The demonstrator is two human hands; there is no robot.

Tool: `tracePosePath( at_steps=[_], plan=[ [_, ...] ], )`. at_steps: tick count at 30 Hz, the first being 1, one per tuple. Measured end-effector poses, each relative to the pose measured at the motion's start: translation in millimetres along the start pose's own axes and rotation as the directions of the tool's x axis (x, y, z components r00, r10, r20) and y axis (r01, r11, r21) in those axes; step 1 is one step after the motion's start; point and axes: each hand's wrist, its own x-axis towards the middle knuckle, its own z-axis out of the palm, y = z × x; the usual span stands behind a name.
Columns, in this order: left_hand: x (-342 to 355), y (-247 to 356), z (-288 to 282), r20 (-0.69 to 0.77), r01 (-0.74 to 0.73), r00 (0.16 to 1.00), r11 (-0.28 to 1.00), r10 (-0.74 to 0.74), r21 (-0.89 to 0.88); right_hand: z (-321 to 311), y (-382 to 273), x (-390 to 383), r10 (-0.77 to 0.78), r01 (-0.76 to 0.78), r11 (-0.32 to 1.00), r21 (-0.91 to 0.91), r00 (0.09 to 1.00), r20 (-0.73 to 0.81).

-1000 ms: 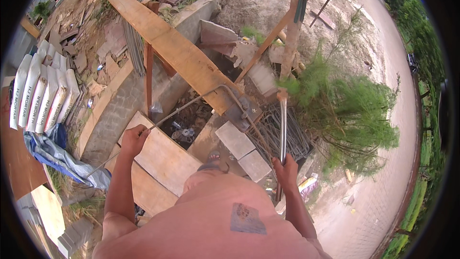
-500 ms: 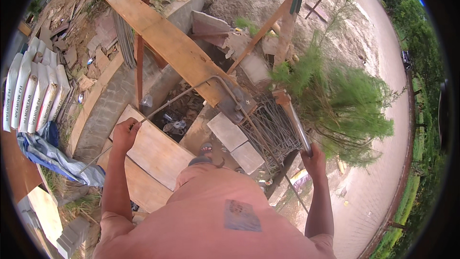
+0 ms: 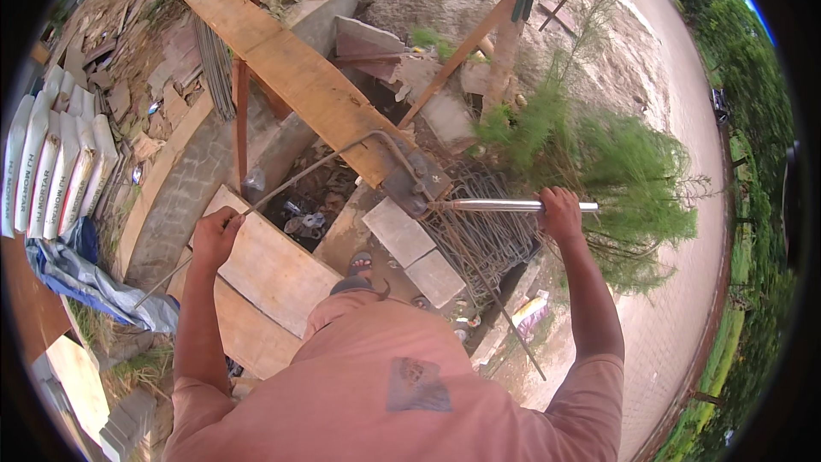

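Observation:
My left hand (image 3: pixel 215 235) is closed around a thin steel rod (image 3: pixel 299 178), whose free end slants down past my left forearm. The rod rises to the end of a long wooden plank (image 3: pixel 282 56) and bends sharply over a dark metal plate (image 3: pixel 415 180) fixed there. In my right hand (image 3: pixel 561 216) is a silver metal pipe (image 3: pixel 496 204), lying nearly level. The pipe's left end reaches the rod at the plate's edge; the exact contact is too small to tell. Beyond the plate the rod runs down to the right.
Several bent steel rods (image 3: pixel 496 222) lie piled under the pipe. Grey blocks (image 3: pixel 400 231) and wooden boards (image 3: pixel 274 269) surround my sandalled foot (image 3: pixel 360 263). White sacks (image 3: pixel 64 162) stand at the left, a feathery green bush (image 3: pixel 599 171) at the right.
My right hand has moved up, and the pipe has swung from a steep slant to nearly level. Its far end has come down left to the plate. My left hand keeps the rod.

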Motion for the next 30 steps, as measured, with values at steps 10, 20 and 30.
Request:
tracePosePath(
  at_steps=[10,20,30],
  plan=[
    [-1,3,-1,0.02,0.038,0.999,0.999,-0.038,-0.011,5,20,65,-0.155,0.156,0.988,-0.005,0.987,0.052],
    [-1,3,1,0.013,0.021,1.0,1.0,-0.021,-0.002,10,23,75,-0.181,0.18,0.983,0.021,0.983,0.032],
    [0,1,1,0.017,0.045,0.999,0.999,-0.044,-0.026,14,24,77,-0.186,0.186,0.982,-0.008,0.982,0.016]
  ],
)
